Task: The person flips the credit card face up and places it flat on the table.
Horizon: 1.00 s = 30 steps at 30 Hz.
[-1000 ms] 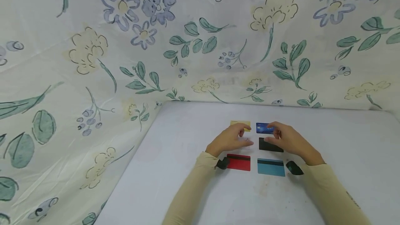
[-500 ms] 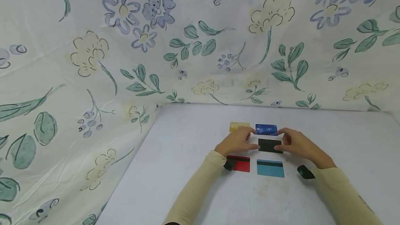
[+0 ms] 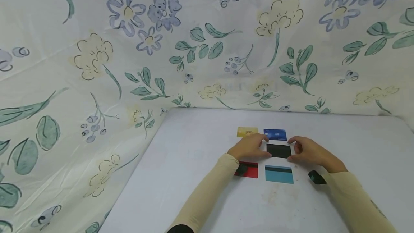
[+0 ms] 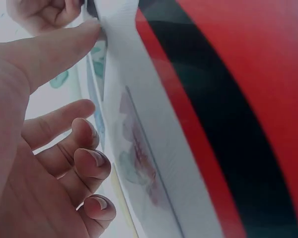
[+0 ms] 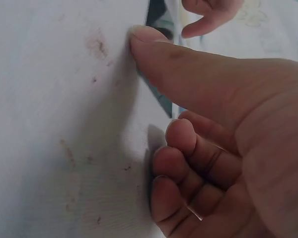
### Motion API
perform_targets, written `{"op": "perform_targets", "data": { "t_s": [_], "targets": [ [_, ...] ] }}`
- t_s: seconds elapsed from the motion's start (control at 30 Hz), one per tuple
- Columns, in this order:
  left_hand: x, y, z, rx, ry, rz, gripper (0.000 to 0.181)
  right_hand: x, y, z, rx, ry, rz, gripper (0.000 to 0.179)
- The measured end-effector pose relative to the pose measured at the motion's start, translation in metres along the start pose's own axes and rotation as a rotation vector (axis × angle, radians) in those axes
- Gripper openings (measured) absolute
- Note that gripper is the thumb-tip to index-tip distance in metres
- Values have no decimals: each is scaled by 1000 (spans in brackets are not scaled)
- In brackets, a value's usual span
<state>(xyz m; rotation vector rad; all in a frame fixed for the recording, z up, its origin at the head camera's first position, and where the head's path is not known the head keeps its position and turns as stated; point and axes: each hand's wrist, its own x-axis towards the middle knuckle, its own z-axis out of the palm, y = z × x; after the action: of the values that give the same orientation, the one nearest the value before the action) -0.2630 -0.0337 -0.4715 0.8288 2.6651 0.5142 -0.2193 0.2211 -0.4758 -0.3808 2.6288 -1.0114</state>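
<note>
Nearest in the head view: two cream sleeves, left (image 3: pixel 207 190) and right (image 3: pixel 357 200), reaching over a white table (image 3: pixel 145 179) with faint brownish smudges (image 3: pixel 275 193). A small dark device sits at each wrist, the left one (image 3: pixel 242 169) overlapping the red card (image 3: pixel 253 174). To the right of that card, a light blue card (image 3: pixel 279 175); both carry a black stripe.

Just beyond, the black card (image 3: pixel 279 151) lies flat between the hands. Left hand (image 3: pixel 248 147): thumb and index well apart, thumb tip at the card's near left corner. Right hand (image 3: pixel 312 152): thumb and index likewise parted, thumb tip at the near right corner; other fingers loosely bent. Neither has a thing in its grasp; whether the thumbs actually touch the card, cannot tell.

The left wrist view shows a pale card (image 4: pixel 144 166) with blurred pinkish print past the red one.

Farther: blue VIP card (image 3: pixel 275 134), its near corners close to the index tips; to its left, a yellow card (image 3: pixel 246 131), partly covered by the left hand. Behind everything, floral cloth (image 3: pixel 194 64).
</note>
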Motion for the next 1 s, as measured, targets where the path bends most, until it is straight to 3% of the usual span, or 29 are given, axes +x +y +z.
{"op": "perform_targets", "data": {
  "t_s": [0.23, 0.6, 1.0],
  "targets": [
    [0, 2, 1, 24, -12, -29, 60, 4, 0, 2, -17, 5, 12, 65],
    [-1, 3, -1, -17, -30, -35, 57, 4, 1, 1, -12, 10, 8, 57],
    [0, 7, 1, 51, -34, -29, 57, 3, 2, 4, 11, -1, 15, 55]
  ]
}}
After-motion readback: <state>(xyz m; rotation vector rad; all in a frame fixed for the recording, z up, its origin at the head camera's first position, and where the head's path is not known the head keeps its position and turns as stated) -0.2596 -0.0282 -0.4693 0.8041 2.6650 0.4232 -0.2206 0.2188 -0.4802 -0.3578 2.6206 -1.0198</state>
